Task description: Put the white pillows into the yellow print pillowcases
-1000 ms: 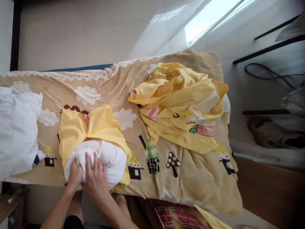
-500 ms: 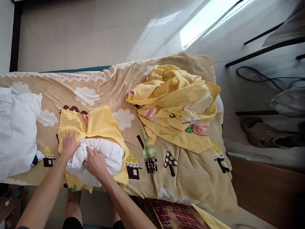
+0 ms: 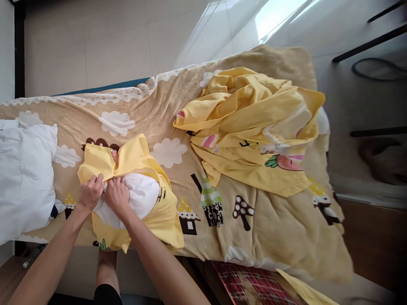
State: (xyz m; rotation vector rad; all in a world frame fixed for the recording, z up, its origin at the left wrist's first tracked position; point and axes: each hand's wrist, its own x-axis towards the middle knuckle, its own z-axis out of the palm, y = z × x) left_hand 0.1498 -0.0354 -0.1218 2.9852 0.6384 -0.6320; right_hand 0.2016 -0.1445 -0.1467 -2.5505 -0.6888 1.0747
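A white pillow [image 3: 143,195] lies partly inside a yellow pillowcase [image 3: 160,214] near the bed's front edge. My left hand [image 3: 90,192] is closed on the yellow pillowcase's edge at the pillow's left end. My right hand [image 3: 116,196] sits right beside it, fingers curled and gripping the white pillow where it meets the case. Both forearms reach in from the bottom of the view.
A tan blanket [image 3: 263,228] with clouds and houses covers the bed. A crumpled yellow sheet [image 3: 251,131] lies at the right. A second white pillow [image 3: 23,178] rests at the left. A red plaid cloth [image 3: 251,284] and wooden furniture [image 3: 375,241] lie below and right.
Both hands moved up and together at the pillow's left end. The yellow case now covers more of the pillow's front. The camera shifted slightly.
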